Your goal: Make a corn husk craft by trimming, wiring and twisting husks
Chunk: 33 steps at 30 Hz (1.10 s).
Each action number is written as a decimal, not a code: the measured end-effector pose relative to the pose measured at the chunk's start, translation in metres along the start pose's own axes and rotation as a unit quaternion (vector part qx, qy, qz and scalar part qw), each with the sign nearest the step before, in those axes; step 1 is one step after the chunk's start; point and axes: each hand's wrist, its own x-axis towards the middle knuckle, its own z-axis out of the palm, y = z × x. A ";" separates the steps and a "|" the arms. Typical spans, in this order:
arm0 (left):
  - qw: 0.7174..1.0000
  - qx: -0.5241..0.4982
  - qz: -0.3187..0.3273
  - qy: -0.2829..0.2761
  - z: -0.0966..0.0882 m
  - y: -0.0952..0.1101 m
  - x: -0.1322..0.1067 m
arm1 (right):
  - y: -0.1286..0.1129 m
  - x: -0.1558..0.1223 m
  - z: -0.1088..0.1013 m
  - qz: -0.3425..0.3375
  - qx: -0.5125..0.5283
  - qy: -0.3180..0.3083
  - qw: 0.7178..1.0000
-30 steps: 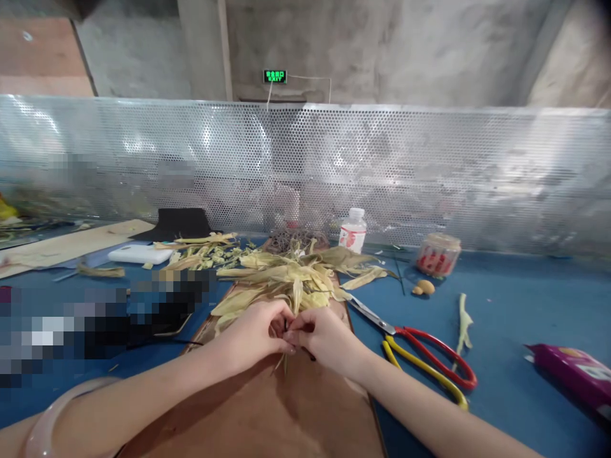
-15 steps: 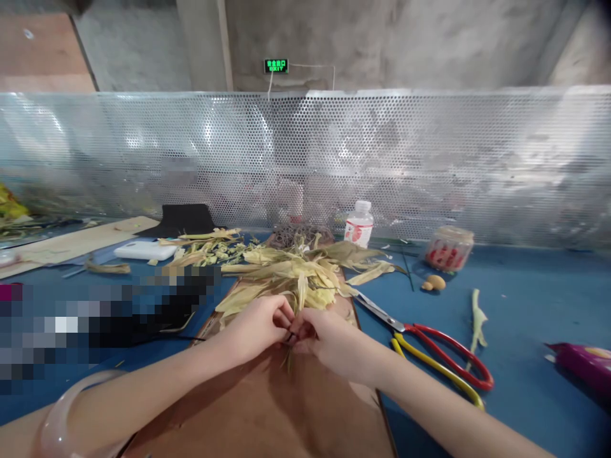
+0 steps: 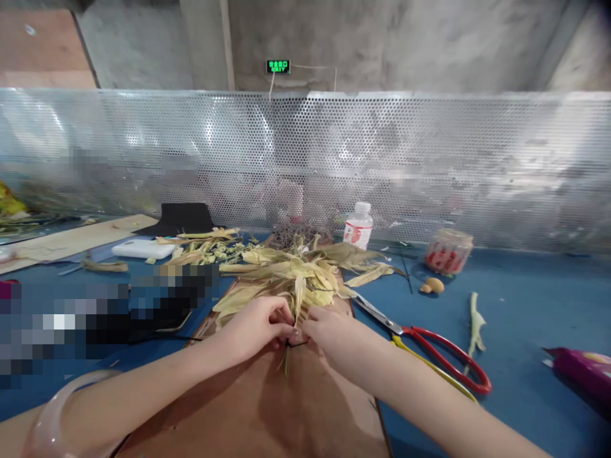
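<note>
The dried husks [image 3: 312, 270] seem gathered at the stems [image 3: 286, 366], over the board [image 3: 229, 410], but a dark tie [image 3: 299, 344] looks unfinished (any knot is hidden). The left hand [image 3: 265, 321] pinches the stems; the right hand [image 3: 329, 331] curls in beside, its grip unclear. The husks look pale, papery, splayed.

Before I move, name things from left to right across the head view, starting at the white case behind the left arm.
White case → left hand → right hand → tan gourd-shaped object → pale husk strip → purple packet.
</note>
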 end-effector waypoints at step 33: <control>0.995 0.073 0.034 -0.066 -0.008 0.007 0.001 | 0.010 0.007 0.005 -0.060 -0.085 0.187 0.977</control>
